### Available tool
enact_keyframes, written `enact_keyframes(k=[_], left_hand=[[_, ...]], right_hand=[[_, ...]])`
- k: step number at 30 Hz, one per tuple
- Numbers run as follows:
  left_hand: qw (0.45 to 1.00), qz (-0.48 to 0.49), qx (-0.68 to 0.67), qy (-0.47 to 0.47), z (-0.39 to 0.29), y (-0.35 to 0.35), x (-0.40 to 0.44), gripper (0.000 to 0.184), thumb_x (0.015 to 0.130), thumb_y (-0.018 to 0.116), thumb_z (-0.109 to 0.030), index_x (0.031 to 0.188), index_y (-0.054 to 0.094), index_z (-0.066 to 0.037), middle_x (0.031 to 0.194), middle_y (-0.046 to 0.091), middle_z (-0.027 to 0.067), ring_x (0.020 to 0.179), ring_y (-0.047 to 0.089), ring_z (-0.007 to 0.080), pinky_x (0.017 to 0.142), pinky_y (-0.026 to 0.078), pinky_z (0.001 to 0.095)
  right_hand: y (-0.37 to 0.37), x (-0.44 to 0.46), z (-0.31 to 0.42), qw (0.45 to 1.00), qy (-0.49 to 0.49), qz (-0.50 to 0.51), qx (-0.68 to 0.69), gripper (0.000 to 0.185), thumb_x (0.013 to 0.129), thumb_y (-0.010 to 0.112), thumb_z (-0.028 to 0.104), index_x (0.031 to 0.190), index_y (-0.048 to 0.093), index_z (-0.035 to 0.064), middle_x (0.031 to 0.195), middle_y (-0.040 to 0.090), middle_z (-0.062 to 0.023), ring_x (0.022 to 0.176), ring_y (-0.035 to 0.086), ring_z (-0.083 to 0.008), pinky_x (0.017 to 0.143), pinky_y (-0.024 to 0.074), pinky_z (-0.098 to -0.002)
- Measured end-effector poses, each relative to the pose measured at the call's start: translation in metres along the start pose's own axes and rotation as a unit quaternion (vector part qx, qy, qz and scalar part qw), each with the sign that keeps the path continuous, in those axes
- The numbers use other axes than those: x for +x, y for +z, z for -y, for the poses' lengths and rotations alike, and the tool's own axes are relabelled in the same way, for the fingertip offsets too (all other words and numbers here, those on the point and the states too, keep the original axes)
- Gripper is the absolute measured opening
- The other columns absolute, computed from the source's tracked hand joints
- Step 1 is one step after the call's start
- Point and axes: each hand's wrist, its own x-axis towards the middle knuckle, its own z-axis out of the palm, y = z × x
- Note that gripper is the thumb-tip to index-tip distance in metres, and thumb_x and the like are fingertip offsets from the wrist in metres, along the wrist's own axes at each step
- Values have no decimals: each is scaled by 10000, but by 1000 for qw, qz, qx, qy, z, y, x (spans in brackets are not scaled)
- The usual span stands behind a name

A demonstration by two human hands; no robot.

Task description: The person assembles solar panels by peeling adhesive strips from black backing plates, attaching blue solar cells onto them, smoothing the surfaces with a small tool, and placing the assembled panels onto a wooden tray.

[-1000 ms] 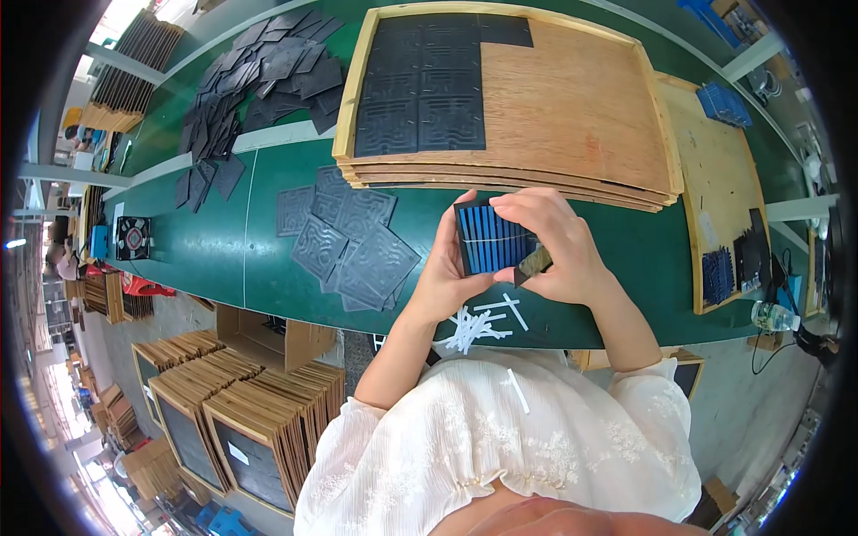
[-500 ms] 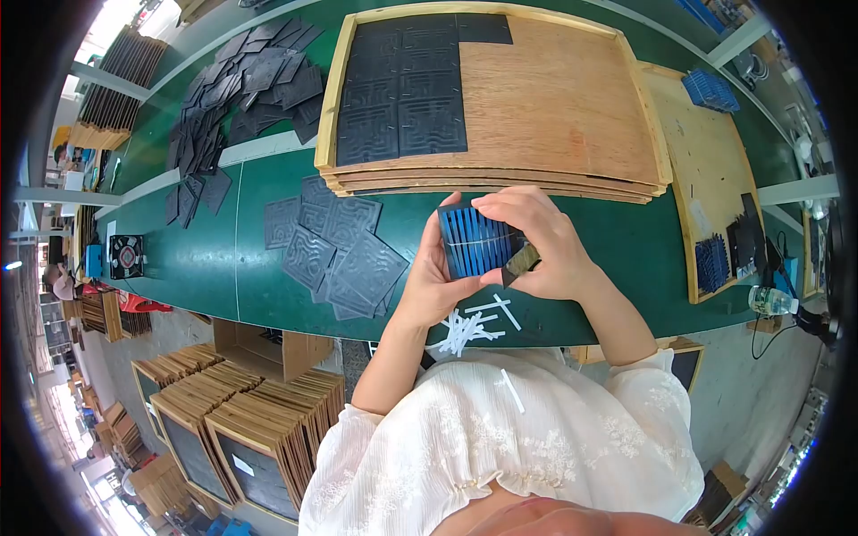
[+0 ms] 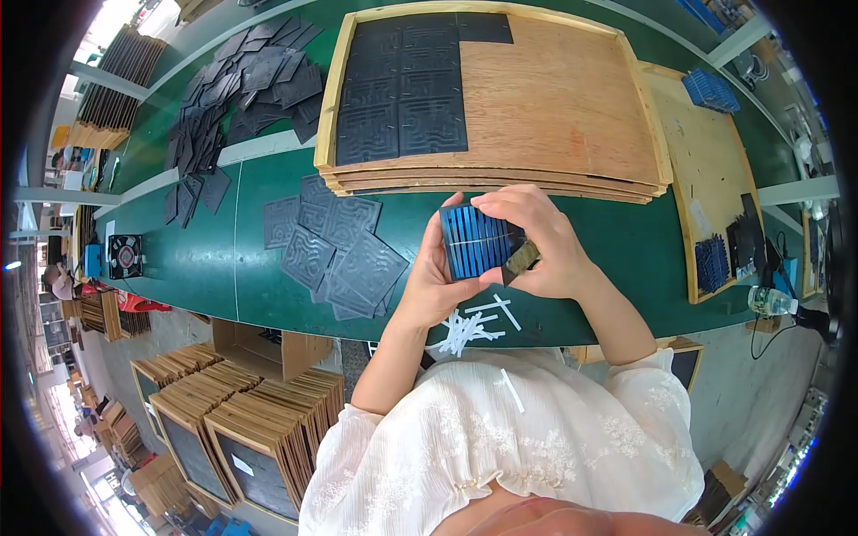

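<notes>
In front of my chest I hold a small dark-blue striped solar panel (image 3: 472, 241) with both hands. My left hand (image 3: 435, 279) grips its left side, the thumb along the lower edge. My right hand (image 3: 547, 246) is closed round the right side, fingers over the top corner. A small olive-brown piece with a dark tip (image 3: 521, 260) shows between the right thumb and fingers; its kind is unclear. Below my hands lies a loose pile of white strips (image 3: 465, 331). To the left are several dark square plates with maze-like lines (image 3: 362, 268).
A stack of wood-framed trays (image 3: 554, 98) stands beyond my hands, dark plates in its left part. A heap of dark plates (image 3: 259, 76) lies back left. A small fan (image 3: 125, 256), a blue basket (image 3: 710, 90) and a bottle (image 3: 772, 301) are farther out.
The panel has tilted very slightly in my hands, and its striped face catches the light differently. Both hands keep their hold in nearly the same place.
</notes>
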Motion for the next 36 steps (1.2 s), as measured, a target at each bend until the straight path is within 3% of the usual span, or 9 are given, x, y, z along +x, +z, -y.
enact_keyframes(k=[13, 19, 22, 26, 29, 33, 36], left_hand=[[1000, 9, -6, 1, -2, -2, -1, 1046, 681, 624, 237, 1558, 156, -89, 1346, 487, 92, 1205, 587, 230, 970, 525, 351], [999, 24, -21, 11, 0, -6, 0, 1021, 713, 638, 222, 1558, 157, -91, 1374, 480, 115, 1227, 573, 239, 984, 528, 379], [997, 4, -71, 3, -8, 1, 1, 967, 755, 674, 157, 1548, 166, -65, 1369, 482, 148, 1243, 560, 296, 973, 541, 470], [996, -31, -79, -14, -19, 11, 7, 836, 844, 637, 83, 1533, 180, -48, 1371, 472, 194, 1235, 559, 370, 935, 552, 577], [997, -43, -63, -6, -15, 9, 11, 755, 872, 576, 114, 1518, 224, -56, 1361, 485, 203, 1197, 589, 361, 919, 573, 539], [997, -63, -33, 1, -7, 4, 13, 720, 881, 534, 151, 1507, 256, -71, 1350, 499, 203, 1161, 614, 354, 903, 588, 525], [997, -67, -30, 3, -5, 3, 13, 717, 882, 526, 161, 1504, 264, -80, 1347, 503, 208, 1147, 623, 357, 894, 594, 523]], right_hand=[[-1, -1, 1, 999, 17, 17, -23, 775, 579, 850, 97, 1281, 526, 140, 1271, 616, -48, 1148, 588, -323, 839, 570, -395], [-6, -1, 4, 999, 26, 10, -39, 805, 570, 883, 161, 1292, 529, 129, 1291, 608, -77, 1199, 559, -325, 893, 540, -411], [-11, -3, -3, 998, 51, -26, 26, 768, 600, 890, 179, 1283, 543, 124, 1322, 594, -90, 1213, 548, -321, 910, 521, -401], [-10, -9, 3, 974, 199, -35, 105, 692, 643, 881, 144, 1260, 571, 103, 1358, 575, -87, 1213, 552, -266, 957, 483, -368], [-2, -12, 1, 954, 254, -48, 155, 649, 671, 859, 94, 1254, 574, 80, 1370, 563, -86, 1182, 564, -221, 907, 505, -329], [18, -19, -16, 953, 216, -98, 191, 624, 709, 818, 26, 1273, 555, 74, 1345, 556, -76, 1117, 579, -178, 813, 535, -280], [27, -20, -15, 926, 259, -108, 252, 623, 735, 797, -1, 1295, 535, 75, 1315, 557, -63, 1092, 581, -164, 814, 535, -273]])
